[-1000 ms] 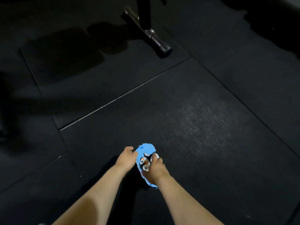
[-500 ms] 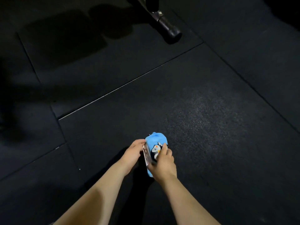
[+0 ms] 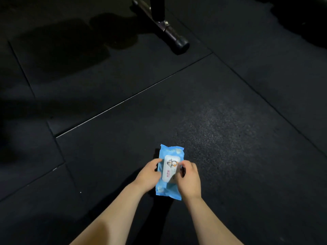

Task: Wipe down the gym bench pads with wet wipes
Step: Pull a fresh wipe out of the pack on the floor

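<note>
A blue pack of wet wipes [image 3: 172, 152] with a white lid bearing a penguin picture is held flat, lid up, above the dark floor. My left hand [image 3: 147, 175] grips its left side. My right hand [image 3: 188, 179] grips its right side, with fingertips at the lid's right edge. The lid looks closed. No bench pad is in view; only a bench foot shows at the top.
Black rubber floor tiles [image 3: 230, 129] with thin seams fill the view. A bench's metal base bar with a black rubber end cap [image 3: 177, 41] lies at the top centre, under a dark upright post [image 3: 157, 9]. Deep shadow covers the left and the top right.
The pack has turned from a bunched, edge-on hold to lying flat with the lid up. Both hands have shifted to its two sides, and the view has tilted slightly.
</note>
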`<act>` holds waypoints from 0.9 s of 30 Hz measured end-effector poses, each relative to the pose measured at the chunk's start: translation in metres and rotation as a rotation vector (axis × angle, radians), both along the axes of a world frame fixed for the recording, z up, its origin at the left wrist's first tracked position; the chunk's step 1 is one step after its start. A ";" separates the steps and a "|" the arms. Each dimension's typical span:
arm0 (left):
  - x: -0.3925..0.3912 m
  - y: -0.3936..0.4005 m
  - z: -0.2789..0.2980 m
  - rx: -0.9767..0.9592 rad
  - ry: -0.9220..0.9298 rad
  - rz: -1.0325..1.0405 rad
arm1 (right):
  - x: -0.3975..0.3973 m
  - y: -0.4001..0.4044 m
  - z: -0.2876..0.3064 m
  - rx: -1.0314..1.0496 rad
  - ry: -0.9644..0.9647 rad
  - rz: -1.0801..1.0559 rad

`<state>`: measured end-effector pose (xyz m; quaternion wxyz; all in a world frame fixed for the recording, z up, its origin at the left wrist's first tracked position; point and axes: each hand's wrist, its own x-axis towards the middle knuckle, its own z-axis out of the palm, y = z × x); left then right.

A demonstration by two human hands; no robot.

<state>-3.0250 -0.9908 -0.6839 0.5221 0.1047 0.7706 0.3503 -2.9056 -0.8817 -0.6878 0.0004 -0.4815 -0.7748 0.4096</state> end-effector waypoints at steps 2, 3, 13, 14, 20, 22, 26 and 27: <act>0.009 -0.004 -0.005 -0.008 0.090 -0.104 | 0.001 -0.003 -0.002 0.030 -0.019 0.036; 0.011 -0.007 -0.007 -0.004 0.116 -0.135 | 0.001 -0.004 -0.003 0.050 -0.038 0.045; 0.019 -0.026 -0.024 0.033 0.170 -0.284 | -0.005 -0.009 -0.004 0.035 -0.084 -0.036; 0.019 -0.025 -0.025 0.025 0.200 -0.289 | -0.005 -0.009 -0.004 0.008 -0.066 -0.073; 0.022 -0.022 -0.032 -0.008 0.334 -0.317 | -0.010 -0.015 -0.006 -0.096 0.021 -0.324; 0.023 -0.021 -0.034 -0.022 0.377 -0.310 | -0.013 -0.018 -0.005 -0.112 0.012 -0.373; 0.027 -0.019 -0.037 -0.054 0.461 -0.293 | -0.018 -0.016 -0.006 -0.115 -0.012 -0.389; 0.029 -0.019 -0.038 -0.058 0.465 -0.285 | -0.018 -0.016 -0.006 -0.114 -0.016 -0.389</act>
